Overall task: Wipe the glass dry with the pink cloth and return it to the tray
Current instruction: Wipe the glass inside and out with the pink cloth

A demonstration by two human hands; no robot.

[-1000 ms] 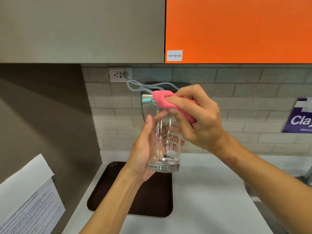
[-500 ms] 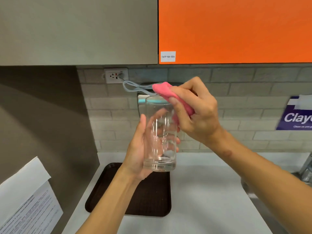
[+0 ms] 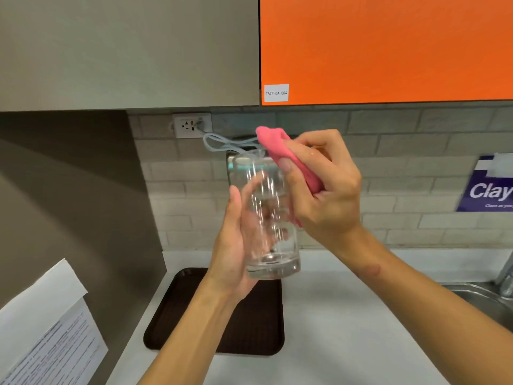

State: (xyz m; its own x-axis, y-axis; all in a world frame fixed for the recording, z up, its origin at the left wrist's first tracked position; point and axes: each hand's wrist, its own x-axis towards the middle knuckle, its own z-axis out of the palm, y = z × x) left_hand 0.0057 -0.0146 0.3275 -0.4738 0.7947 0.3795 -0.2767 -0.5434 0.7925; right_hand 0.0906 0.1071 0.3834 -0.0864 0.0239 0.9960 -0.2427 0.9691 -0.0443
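A tall clear glass [image 3: 273, 254] is held upright in the air, above the counter. My left hand [image 3: 236, 245] wraps its left side and base. My right hand [image 3: 324, 190] grips a bunched pink cloth [image 3: 277, 145] and presses it against the glass's upper right rim. Part of the cloth hangs down behind the glass and shows through it. Below, a dark brown tray [image 3: 249, 329] lies flat on the white counter with nothing on it.
Grey and orange wall cabinets [image 3: 388, 51] hang close overhead. A wall socket [image 3: 191, 125] with a grey cable sits on the tiled wall behind the glass. A steel sink [image 3: 483, 298] is at the right. Papers [image 3: 47, 329] hang on the left side panel.
The pink cloth has slid from over the rim to the glass's upper right side. The glass has tilted and turned slightly in my left hand.
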